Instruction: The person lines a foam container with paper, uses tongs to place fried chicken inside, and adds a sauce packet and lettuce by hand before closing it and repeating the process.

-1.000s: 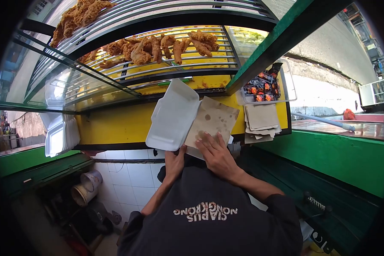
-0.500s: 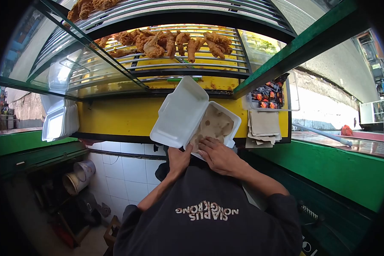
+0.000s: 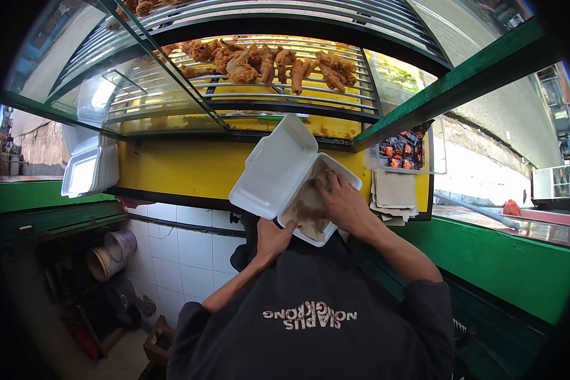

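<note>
A white foam takeaway box (image 3: 276, 166) is tilted at the front edge of the yellow counter, its lid swung open to the left. Brown paper (image 3: 307, 208) with darker, greasy-looking patches lines its base. My left hand (image 3: 273, 239) grips the box's near corner, thumb over the rim and the other fingers out of sight beneath. Inside the base, my right hand (image 3: 347, 206) presses its slightly bent, parted fingers onto the paper toward the far right side.
Fried chicken pieces (image 3: 240, 65) lie on the metal rack behind the counter (image 3: 171, 168). Stacked foam boxes (image 3: 90, 166) stand at left. To the right are brown paper sheets (image 3: 394, 193) and a clear tray of dark sachets (image 3: 404, 152). A green post (image 3: 449, 82) slants overhead.
My right hand has moved from the near part of the paper to its far right part, uncovering the near portion. My left hand still holds the near corner.
</note>
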`<move>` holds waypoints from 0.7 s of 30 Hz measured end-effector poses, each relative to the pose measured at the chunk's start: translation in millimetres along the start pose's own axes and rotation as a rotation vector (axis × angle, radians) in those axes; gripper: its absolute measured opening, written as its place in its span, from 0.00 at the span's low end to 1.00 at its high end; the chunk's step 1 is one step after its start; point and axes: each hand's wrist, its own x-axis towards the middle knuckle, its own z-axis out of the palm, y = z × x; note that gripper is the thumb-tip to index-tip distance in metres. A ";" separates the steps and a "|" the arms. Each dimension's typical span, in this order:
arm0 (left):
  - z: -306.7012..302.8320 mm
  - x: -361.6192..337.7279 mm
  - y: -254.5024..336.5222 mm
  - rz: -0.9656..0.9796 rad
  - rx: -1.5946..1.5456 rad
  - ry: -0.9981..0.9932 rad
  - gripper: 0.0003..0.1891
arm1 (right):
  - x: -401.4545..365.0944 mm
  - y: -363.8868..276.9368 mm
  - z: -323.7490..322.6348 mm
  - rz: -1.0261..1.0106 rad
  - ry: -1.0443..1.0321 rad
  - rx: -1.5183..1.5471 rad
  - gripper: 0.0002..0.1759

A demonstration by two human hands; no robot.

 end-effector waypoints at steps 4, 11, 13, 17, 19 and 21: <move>3.2 1.6 -14.3 -0.036 -0.090 -0.010 0.19 | 2.4 1.6 -2.7 -0.020 0.013 0.012 0.43; -12.2 -2.2 -29.3 -0.077 -0.335 -0.085 0.21 | 24.4 0.3 -43.1 0.049 -0.198 0.348 0.31; -22.8 -6.3 -37.4 -0.090 -0.355 -0.095 0.21 | 40.5 0.9 -46.0 0.062 -0.200 0.403 0.29; -45.4 -18.3 -49.0 -0.199 -0.407 -0.038 0.18 | 83.9 -6.3 -27.2 0.011 0.240 0.428 0.30; -56.9 -22.9 -57.4 -0.219 -0.512 0.041 0.15 | 106.6 -15.2 -23.2 0.036 0.493 0.237 0.35; -71.9 -26.0 -56.3 -0.246 -0.518 0.034 0.15 | 128.8 -23.5 -30.5 0.077 0.434 0.161 0.37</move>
